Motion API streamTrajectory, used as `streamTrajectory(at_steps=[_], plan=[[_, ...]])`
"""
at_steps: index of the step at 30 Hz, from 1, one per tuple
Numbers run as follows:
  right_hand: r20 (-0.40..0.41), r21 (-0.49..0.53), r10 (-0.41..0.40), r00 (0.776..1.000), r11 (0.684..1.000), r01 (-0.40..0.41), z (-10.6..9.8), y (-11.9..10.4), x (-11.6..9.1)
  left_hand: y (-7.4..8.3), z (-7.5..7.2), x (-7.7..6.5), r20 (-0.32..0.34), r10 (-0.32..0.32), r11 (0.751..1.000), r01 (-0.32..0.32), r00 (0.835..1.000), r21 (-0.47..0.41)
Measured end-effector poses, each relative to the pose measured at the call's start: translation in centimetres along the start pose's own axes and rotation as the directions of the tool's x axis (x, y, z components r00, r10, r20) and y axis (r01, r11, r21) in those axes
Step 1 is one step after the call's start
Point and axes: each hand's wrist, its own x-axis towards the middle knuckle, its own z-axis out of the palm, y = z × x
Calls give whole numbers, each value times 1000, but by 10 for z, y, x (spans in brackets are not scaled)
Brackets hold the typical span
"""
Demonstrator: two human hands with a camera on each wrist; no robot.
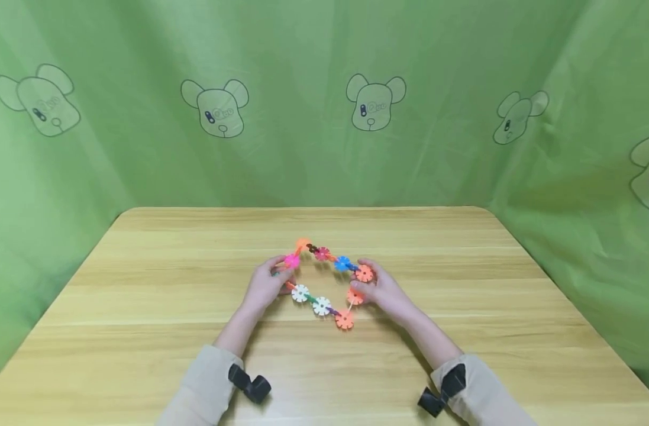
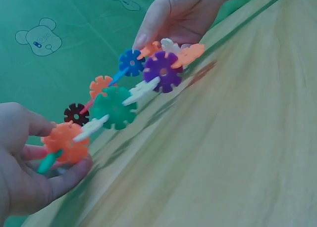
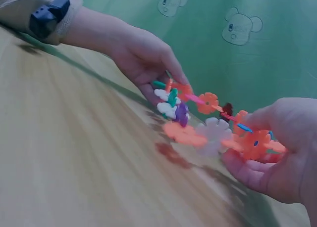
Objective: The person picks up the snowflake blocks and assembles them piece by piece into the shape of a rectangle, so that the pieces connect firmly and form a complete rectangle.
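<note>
A loop of slotted plastic flower discs (image 1: 321,306), linked edge to edge, hangs between both hands just over the tabletop. My left hand (image 1: 264,285) pinches its left end; in the left wrist view the thumb and fingers are around an orange disc (image 2: 67,143) and a green one (image 2: 49,161). On the opposite end, my right hand (image 1: 384,291) grips orange discs (image 3: 255,144), its fingers covering part of them. Between the hands run a blue disc (image 2: 131,63), a purple disc (image 2: 163,71), a green disc (image 2: 115,108) and a whitish disc (image 3: 214,135).
The wood-grain table (image 1: 143,296) carries the loop's shadow. A green curtain (image 1: 303,165) with printed bear heads stands behind and at both sides. Black devices are strapped over the left sleeve (image 1: 202,384) and the right sleeve (image 1: 486,393).
</note>
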Motion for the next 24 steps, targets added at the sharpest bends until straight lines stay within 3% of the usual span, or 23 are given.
streamTrajectory(at_steps=[5, 9, 15, 24], plan=[[-127, -41, 18, 992, 999, -24, -5, 1, 14, 0, -3, -1, 10, 4, 993, -5, 1000, 120], [-173, -54, 24, 985, 998, -33, -6, 3, 24, 0, -6, -2, 47, -5, 978, -5, 999, 208], [-148, -144, 28, 989, 988, -49, -5, 8, 33, 2, -11, -3, 101, -18, 950, -14, 995, 312], [-109, -271, 25, 994, 961, -54, -8, 16, 40, -1, -15, -1, 132, -53, 924, -1, 990, 382]])
